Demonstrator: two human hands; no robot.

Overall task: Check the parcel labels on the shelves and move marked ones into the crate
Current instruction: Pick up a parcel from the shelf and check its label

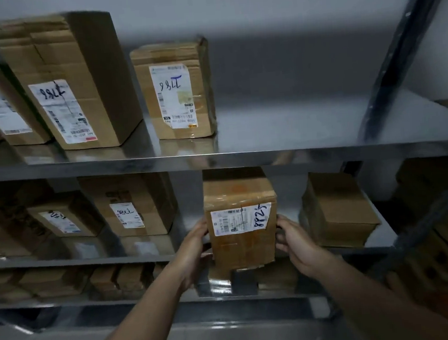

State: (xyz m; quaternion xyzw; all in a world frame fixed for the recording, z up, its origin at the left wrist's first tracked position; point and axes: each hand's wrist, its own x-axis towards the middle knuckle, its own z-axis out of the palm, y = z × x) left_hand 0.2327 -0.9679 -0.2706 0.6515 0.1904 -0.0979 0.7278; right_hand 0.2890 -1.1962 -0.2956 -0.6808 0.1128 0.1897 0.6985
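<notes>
A brown cardboard parcel (242,222) with a white label marked in blue ink stands at the front of the middle shelf (116,258). My left hand (195,247) grips its left side. My right hand (294,241) grips its right side. The label faces me, with the handwritten number running sideways. On the upper shelf (297,152) stand two parcels with handwritten numbers on their labels, a tall one (66,80) and a smaller one (175,92). No crate is in view.
More labelled parcels (128,205) sit on the middle shelf at left, and a plain box (337,211) stands at right. Small boxes (118,279) line the lowest shelf. A dark upright post (397,54) rises at right. Boxes are stacked at the far right (445,231).
</notes>
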